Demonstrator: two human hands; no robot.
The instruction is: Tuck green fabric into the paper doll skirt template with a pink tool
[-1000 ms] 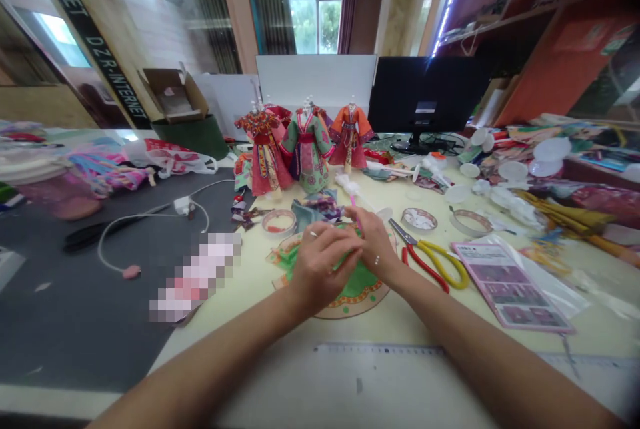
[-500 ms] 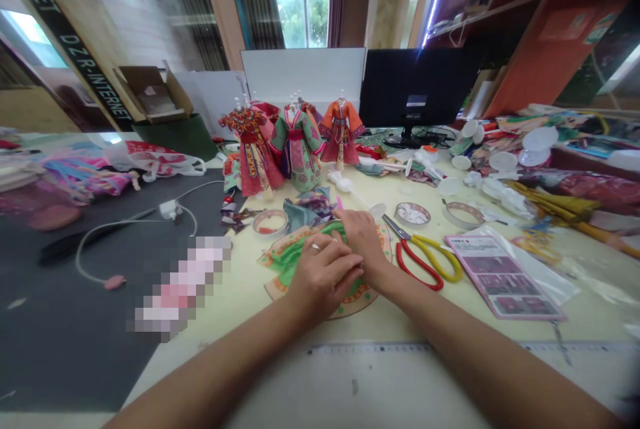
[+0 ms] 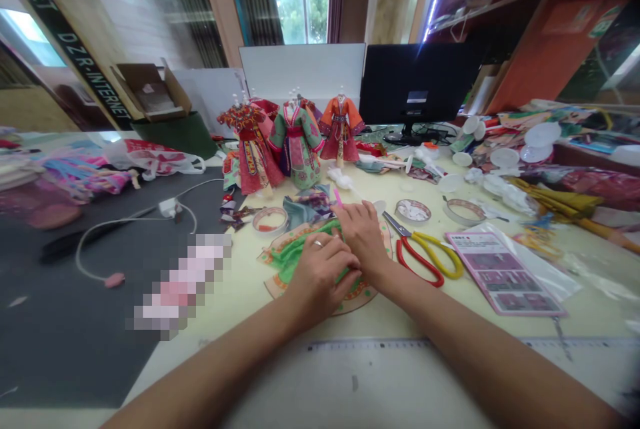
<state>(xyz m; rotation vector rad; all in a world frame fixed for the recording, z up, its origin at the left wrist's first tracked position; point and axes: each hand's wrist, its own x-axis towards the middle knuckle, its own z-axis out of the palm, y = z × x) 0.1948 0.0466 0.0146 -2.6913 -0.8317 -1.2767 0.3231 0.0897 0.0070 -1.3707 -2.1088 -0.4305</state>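
A round piece of green fabric (image 3: 287,258) with a cream and orange dotted border lies bunched on the table under both hands. My left hand (image 3: 320,276), with a ring on one finger, has its fingers curled down onto the fabric. Close beside it, my right hand (image 3: 367,237) bends over the right side of the same fabric, its fingers closed; the fingertips are partly hidden. A pink strip (image 3: 339,198) shows just beyond the right hand. Scissors (image 3: 425,252) with one red and one yellow handle lie to the right, blades pointing away.
Tape rolls (image 3: 270,220) lie behind the hands, near dolls' robes (image 3: 299,142) on stands. A phone-like pink-edged card (image 3: 505,272) lies at right. A ruler (image 3: 370,344) runs in front. A dark mat (image 3: 75,336) with a white cable (image 3: 80,256) covers the left. A monitor (image 3: 420,86) stands behind.
My right hand has shifted slightly, its knuckles now raised and its fingers more bent. My left hand stays nearly in place on the fabric. The view has tilted a little.
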